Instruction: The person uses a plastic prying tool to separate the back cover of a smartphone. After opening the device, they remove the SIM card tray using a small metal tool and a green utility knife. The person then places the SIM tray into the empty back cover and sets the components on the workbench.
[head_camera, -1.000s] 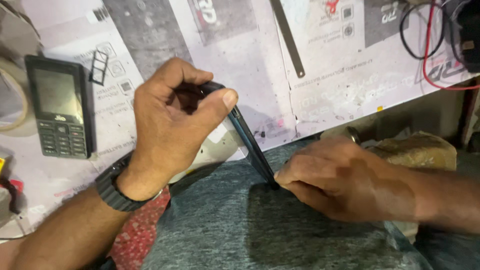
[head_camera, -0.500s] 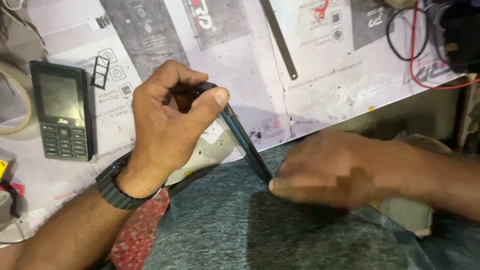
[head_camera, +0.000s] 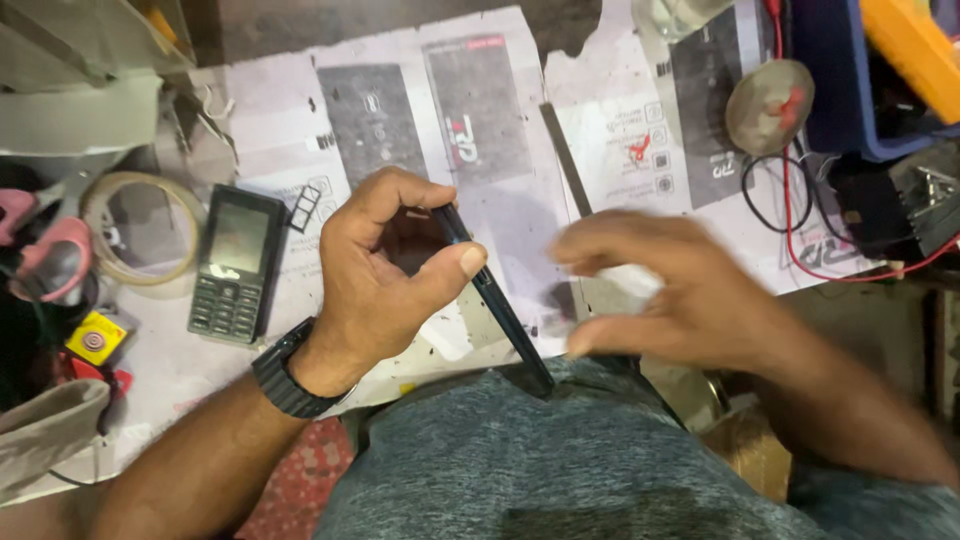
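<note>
So the left hand (head_camera: 385, 285) is still pinching the dark slim phone (head_camera: 495, 300) edge-on, thumb on its rim, bottom end propped on the grey shirt (head_camera: 560, 470) at the bench (head_camera: 420, 120) edge. The right hand (head_camera: 660, 290) has just let go of that lower end; now it's blurry, fingers loosely spread, holding nothing. The keypad phone (head_camera: 235, 262) sits off to the left.

glossy dark phone (head_camera: 495, 300); matt printed paper sheets (head_camera: 400, 120); heathered grey cloth (head_camera: 560, 460).
</note>
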